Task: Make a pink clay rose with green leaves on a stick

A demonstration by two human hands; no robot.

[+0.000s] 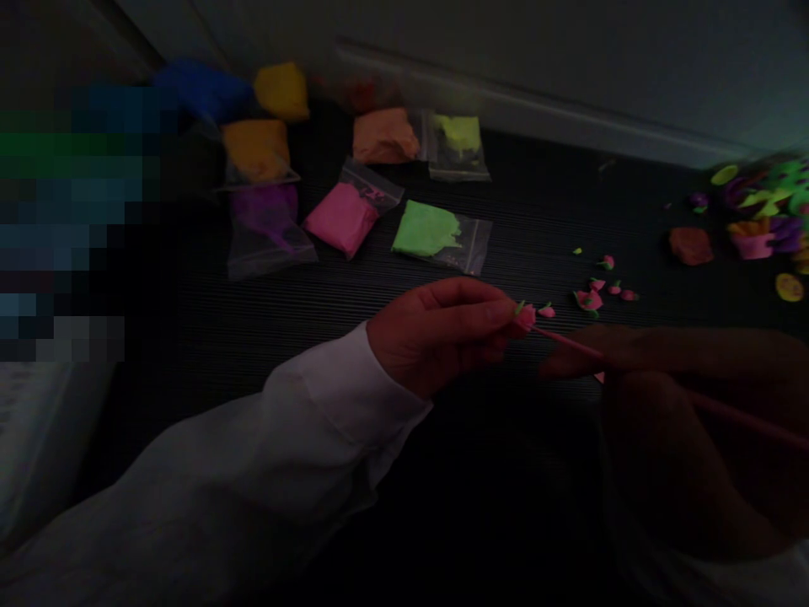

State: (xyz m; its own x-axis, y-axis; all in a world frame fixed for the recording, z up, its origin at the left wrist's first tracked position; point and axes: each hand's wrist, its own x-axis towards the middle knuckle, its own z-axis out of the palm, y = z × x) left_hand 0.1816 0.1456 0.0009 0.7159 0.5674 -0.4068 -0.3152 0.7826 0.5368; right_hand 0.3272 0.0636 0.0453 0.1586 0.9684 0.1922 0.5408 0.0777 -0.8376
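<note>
Between the thumb and fingers of my left hand [452, 324] is a small pink clay flower [524, 318] with a bit of green on it. My right hand [670, 396] grips a thin pink stick-like tool [572, 343]. The tool's tip touches the flower or is very close to it; I cannot tell which. Just past the flower lies a small pink bud [547, 311] with a green piece. Several more pink and green clay flowers [589, 300] lie on the dark table beyond my right hand. Shadow hides much of that hand.
Bags of coloured clay lie at the back: green [426, 229], pink [343, 217], purple [269, 219], orange [256, 147], peach [384, 135] and yellow-green [460, 139]. A brownish-red clay lump [690, 245] and a pile of colourful clay shapes [768, 202] are at the right. A pale wall borders the table behind.
</note>
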